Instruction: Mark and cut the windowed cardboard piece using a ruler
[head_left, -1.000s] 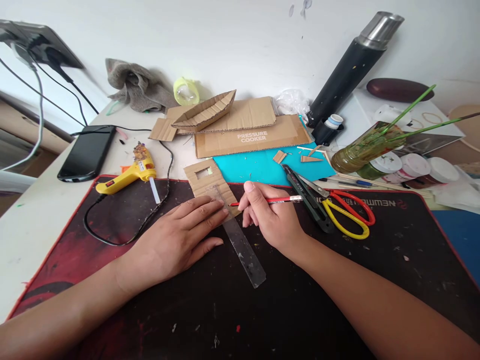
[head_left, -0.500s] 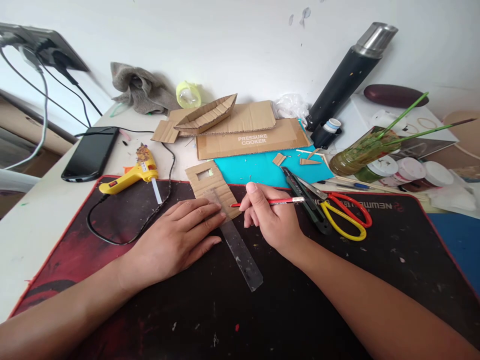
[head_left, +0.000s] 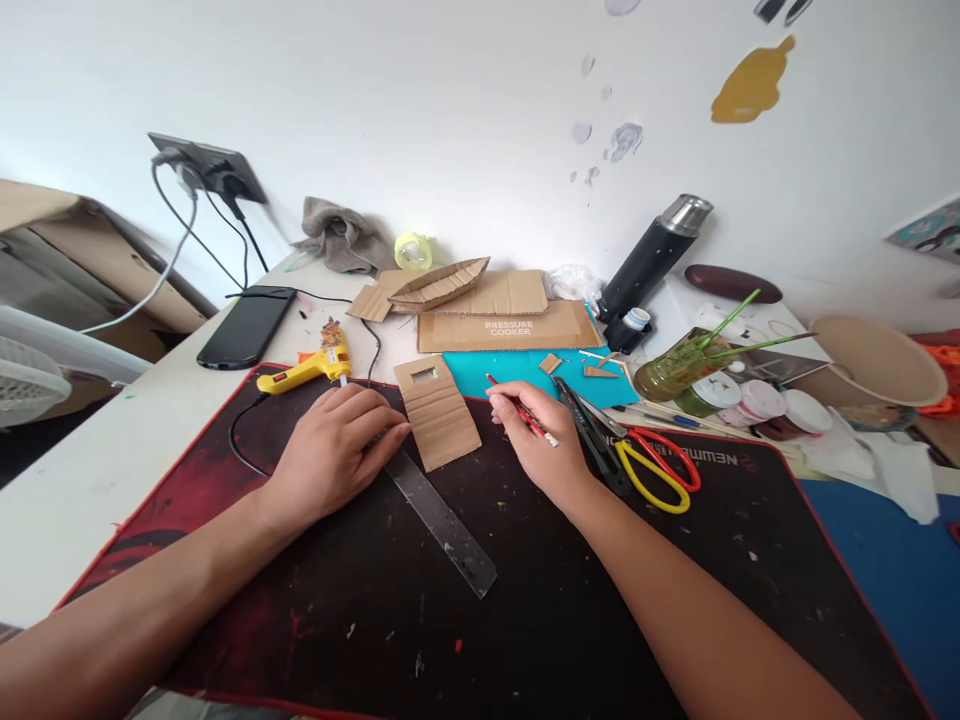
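Cardboard piece lies between my hands, long axis pointing away, far end veering left. My left hand is nearer, fingers bunched over the clear ruler; pinch, cannot tell. My right hand pinches the red pencil.

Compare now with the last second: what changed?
The clear ruler has slid left off the cardboard piece with the cutout, the left hand still on it. The right hand, still holding the red pencil, has moved its tip rightward, clear of that cardboard. The camera view has tilted up. Glue gun and cardboard boat stayed put.
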